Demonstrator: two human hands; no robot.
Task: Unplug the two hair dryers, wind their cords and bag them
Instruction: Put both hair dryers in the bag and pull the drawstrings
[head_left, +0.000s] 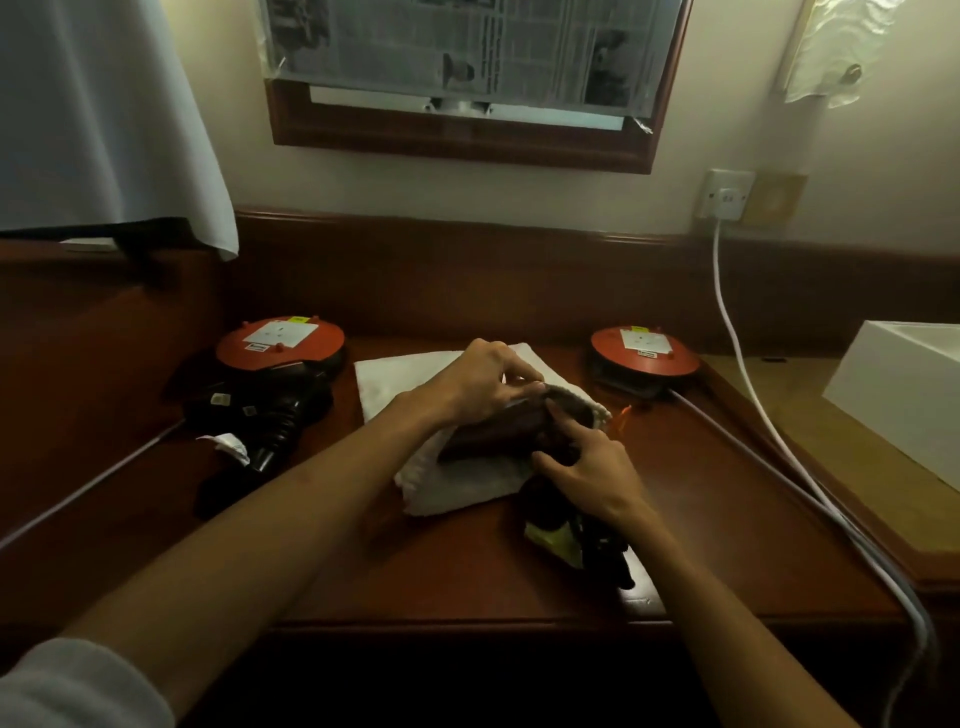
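Right hand (587, 467) grips the hair dryer (498, 428); left hand (483, 379) pinches the white bag (457, 488).

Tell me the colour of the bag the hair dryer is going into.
White, in the head view: the bag.

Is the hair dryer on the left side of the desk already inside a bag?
No, the left hair dryer lies bare on the desk, while both hands work the other dryer into the white bag.
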